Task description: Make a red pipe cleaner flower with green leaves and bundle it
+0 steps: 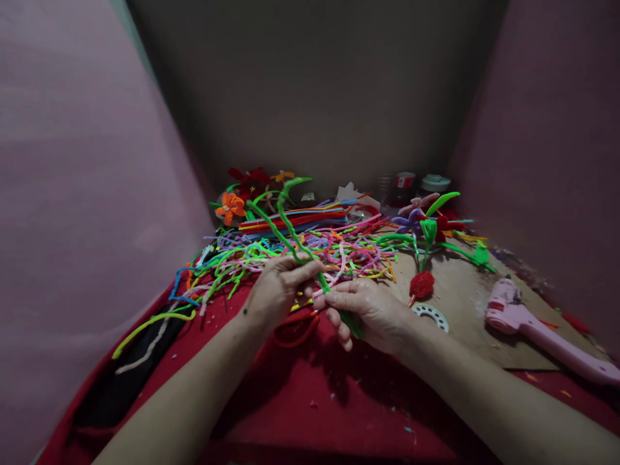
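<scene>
Two green pipe cleaners [292,231] rise from between my hands, their upper ends bent and spread apart. My left hand [278,287] pinches them at mid-length between thumb and fingers. Lower down, my right hand [371,310] closes on their joined lower part, and some green shows beneath its fingers. Whether the strands are twisted together inside the grip is hidden. Just below the hands, a pair of red-handled scissors [295,330] lies on the red cloth [290,400], partly covered by my fingers.
A tangle of coloured pipe cleaners [252,255] spreads behind my hands. Orange flower [230,208] stands back left. On the cardboard [465,316] at right are a red pompom-like flower [422,285], a white holed ring [431,316] and a pink glue gun [527,316]. Walls enclose the sides.
</scene>
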### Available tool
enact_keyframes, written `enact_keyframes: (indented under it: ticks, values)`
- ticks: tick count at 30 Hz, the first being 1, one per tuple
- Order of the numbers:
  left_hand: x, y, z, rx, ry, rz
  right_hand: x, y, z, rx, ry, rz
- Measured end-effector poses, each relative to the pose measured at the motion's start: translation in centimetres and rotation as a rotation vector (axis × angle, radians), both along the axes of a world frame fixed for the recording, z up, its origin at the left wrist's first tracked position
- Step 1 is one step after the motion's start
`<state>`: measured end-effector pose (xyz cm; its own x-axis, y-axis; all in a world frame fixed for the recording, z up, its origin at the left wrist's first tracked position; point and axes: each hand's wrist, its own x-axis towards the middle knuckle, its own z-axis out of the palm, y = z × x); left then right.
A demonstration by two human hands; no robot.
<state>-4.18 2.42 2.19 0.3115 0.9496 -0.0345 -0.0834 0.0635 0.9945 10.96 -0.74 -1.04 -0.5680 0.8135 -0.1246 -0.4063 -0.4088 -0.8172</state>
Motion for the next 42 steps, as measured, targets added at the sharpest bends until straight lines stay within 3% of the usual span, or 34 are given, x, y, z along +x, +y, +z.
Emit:
enact_keyframes:
  ticks: [4,9,17,27,36,42]
  values:
    - [-1.0,1.2,0.2,-0.024,-0.053,0.021,0.2,-0.3,-0.4,0.04,0.0,0.06]
    - [-1.5,1.9,0.3,-0.144,-0.159,-0.025,0.0,-0.8,-0.1,0.03,0.022,-0.017]
    - [-1.0,1.5,0.5,-0.244,-0.234,0.099,-0.7,-1.6,-0.3,0.081,-0.136,-0.024]
    - [-0.9,1.6,0.4,-0.186,-0.248,0.149,-0.8,-2.0,-0.7,0.158,-0.055,0.021]
    - [-1.2,1.6,-0.1,-0.163,-0.21,0.074,-0.5,-2.2,-0.4,0.117,-0.093,0.129]
    - [-0.5,1.2,-0.7,-0.141,-0.188,0.026,-0.1,-1.8,-0.4,0.134,0.014,0.084]
